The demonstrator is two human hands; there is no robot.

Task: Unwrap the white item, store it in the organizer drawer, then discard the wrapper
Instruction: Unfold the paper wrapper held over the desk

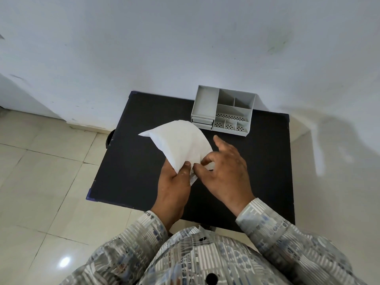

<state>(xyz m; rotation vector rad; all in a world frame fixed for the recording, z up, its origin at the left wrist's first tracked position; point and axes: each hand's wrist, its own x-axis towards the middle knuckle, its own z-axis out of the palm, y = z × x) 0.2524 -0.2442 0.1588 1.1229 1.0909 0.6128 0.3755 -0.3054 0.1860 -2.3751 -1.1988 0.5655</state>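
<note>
A white wrapped packet point(178, 142) is held above the black table point(131, 161), its far end pointing up and left. My left hand point(174, 188) grips its near corner, thumb on top. My right hand point(225, 171) pinches the same near edge between thumb and forefinger, the other fingers spread. What lies inside the wrapper is hidden. The grey desk organizer point(223, 111) stands at the table's far right corner, with open compartments on top and two small drawers point(201, 123) shut on its front left.
The table stands against a pale wall point(185, 38). Beige floor tiles point(41, 182) lie to the left. A dark round object point(109, 138) peeks out beside the table's left edge.
</note>
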